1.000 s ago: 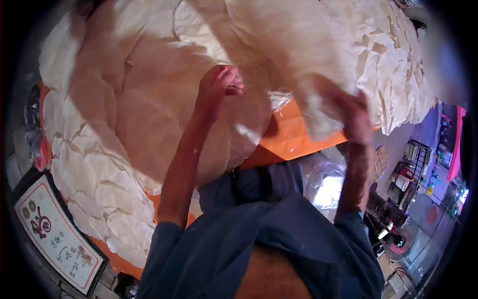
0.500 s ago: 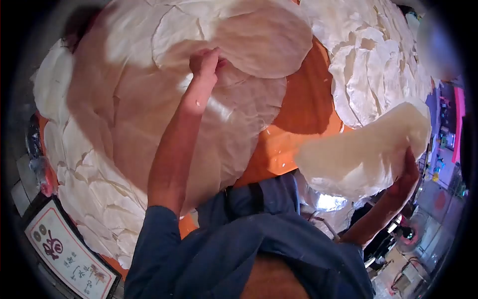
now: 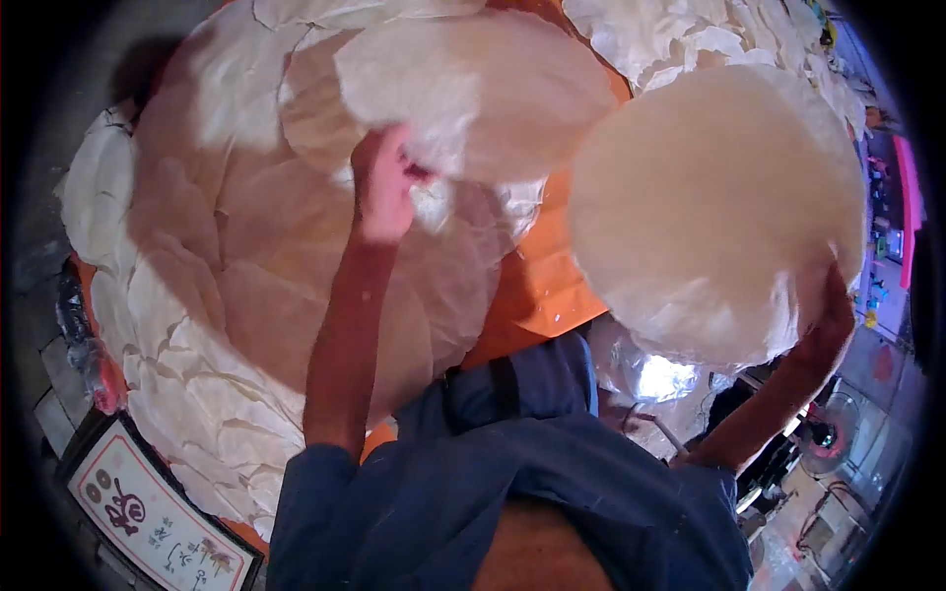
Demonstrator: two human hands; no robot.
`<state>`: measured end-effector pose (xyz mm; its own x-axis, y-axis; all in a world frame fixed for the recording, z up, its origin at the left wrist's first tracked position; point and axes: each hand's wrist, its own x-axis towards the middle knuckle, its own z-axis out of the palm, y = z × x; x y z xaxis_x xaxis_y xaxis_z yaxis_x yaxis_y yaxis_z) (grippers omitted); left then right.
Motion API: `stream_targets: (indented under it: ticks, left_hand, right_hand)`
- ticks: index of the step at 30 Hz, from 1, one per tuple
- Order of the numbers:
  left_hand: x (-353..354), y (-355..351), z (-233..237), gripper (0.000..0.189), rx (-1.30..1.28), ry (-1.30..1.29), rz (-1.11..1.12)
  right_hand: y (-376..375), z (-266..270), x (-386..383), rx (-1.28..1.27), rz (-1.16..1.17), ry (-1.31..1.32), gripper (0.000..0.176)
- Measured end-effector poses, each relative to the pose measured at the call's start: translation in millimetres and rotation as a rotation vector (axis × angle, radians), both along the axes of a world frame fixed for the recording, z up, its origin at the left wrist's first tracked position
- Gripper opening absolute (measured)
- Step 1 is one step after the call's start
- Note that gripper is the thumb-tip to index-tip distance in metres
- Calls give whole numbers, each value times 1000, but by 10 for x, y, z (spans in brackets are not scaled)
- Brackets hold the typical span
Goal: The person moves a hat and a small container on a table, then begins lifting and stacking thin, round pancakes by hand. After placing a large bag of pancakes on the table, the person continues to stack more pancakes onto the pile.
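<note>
My right hand (image 3: 828, 295) grips the lower right edge of a stack of thin, round, cream-coloured dough sheets (image 3: 714, 197). The stack faces me almost flat, with ruffled layers along its bottom edge. My left hand (image 3: 384, 192) is over the orange table, its fingers curled and smeared by motion. It is right at the lower edge of a round dough sheet (image 3: 493, 94) at the upper middle. Beneath that hand, more pale sheets (image 3: 286, 266) lie overlapping.
Orange table surface (image 3: 557, 266) shows between the sheets. Overlapping sheets (image 3: 680, 34) cover the far right side, and more (image 3: 187, 384) line the left edge. A framed sign with writing (image 3: 153, 512) is at lower left. A fan (image 3: 828, 433) stands at lower right.
The stack in my right hand has swung up and spread from a folded shape into a full round. My left hand has drawn back slightly left, and the upper sheet now reaches further left.
</note>
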<state>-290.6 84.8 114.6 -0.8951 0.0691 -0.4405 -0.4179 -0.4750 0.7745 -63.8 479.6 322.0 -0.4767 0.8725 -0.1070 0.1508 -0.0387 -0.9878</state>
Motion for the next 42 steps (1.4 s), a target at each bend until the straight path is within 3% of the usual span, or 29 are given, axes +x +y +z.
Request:
stream_targets:
  ticks: [2,4,5,7,10,11,13,17,18,20,23,26,29,31,32,35,37,40,41,42]
  left_hand:
    - [331,-560,-508,15,-98,-12,-277]
    - [816,-745,-717,21,-165,-270,-52]
    - [1003,-796,-669,22,-134,-257,11]
    - [1328,-835,-552,25,-80,-230,138]
    - [1588,-868,-412,25,33,-230,78]
    - [1693,-859,-397,24,23,-219,23]
    - [1881,-785,-376,22,7,-194,-91]
    - [2066,-562,-264,25,-17,-214,-131]
    - [2099,-546,-303,25,-9,-250,-113]
    - [2172,-531,-403,26,4,-322,-79]
    - [2251,-517,-442,27,-33,-301,-111]
    - [2291,-464,-433,26,-67,-346,-120]
    - [2188,-481,-285,30,-481,-144,-376]
    - [2284,-468,-530,32,-834,186,-514]
    - [2261,-461,-543,34,-1008,359,-573]
    - [2260,-430,-495,39,-1057,156,-826]
    - [2284,-306,-542,45,-1136,325,-756]
    - [2380,-308,-605,55,-1256,554,-611]
    - [2376,-318,-591,58,-1295,623,-558]
    - [2363,-334,-570,59,-1206,515,-644]
  right_hand:
    - [13,131,-48,151,-8,-53,42]
    - [-71,254,-127,683,297,-273,45]
    - [-113,314,-372,346,244,-147,46]
    - [296,352,-610,233,376,-224,46]
    - [487,477,-1057,530,583,-400,44]
    - [195,402,-1152,703,707,-428,45]
    - [-349,17,-1332,945,982,-493,38]
    - [-1751,-1569,-1315,1159,1533,-474,29]
    - [-2148,-1953,-1158,1277,1484,-363,21]
    - [-2649,-2248,-886,1040,1444,-322,16]
    - [-2694,-2294,-745,1001,1442,-273,14]
    - [-2860,-1938,-801,1055,1465,-350,17]
    - [-3102,-1971,-752,972,1536,-303,18]
    - [-3159,-2182,-622,801,1594,-268,19]
    - [-3167,-2196,-622,818,1571,-132,20]
    - [-3125,-2143,-537,881,1583,46,27]
    - [-3230,-1869,-664,994,1758,-106,33]
    - [-3351,-1824,-635,779,1581,-457,34]
    - [-3325,-1867,-679,760,1576,-502,29]
    - [-3252,-1887,-713,735,1540,-351,26]
